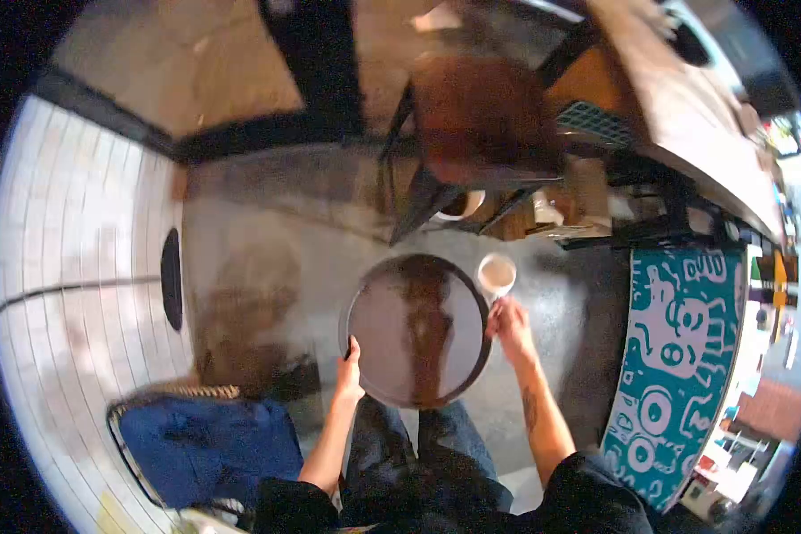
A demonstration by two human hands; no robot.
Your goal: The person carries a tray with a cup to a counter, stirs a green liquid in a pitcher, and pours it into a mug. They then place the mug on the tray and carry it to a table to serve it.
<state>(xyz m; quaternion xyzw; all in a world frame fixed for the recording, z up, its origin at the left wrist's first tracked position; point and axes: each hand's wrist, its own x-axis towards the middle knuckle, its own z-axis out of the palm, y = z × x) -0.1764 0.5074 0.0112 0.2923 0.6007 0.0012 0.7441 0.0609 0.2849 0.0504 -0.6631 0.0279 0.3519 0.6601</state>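
Observation:
A large round dark tray (384, 334) is held level before my body, and its shiny surface carries only reflections. My left hand (351, 374) grips the tray's left edge, thumb on top of the rim and fingers hidden underneath. Just beyond the tray's right edge is a white cup (497, 275) with a pale milky drink in it. Closed around the cup's handle side, my right hand (511, 327) holds it upright beside the tray rim.
A brown-backed chair (485, 116) stands ahead, with boxes (583, 200) near its legs. A blue cushioned chair (209, 445) is at lower left, by a white plank wall (80, 240). To the right are a teal panel with white drawings (676, 356) and a wooden tabletop (703, 116).

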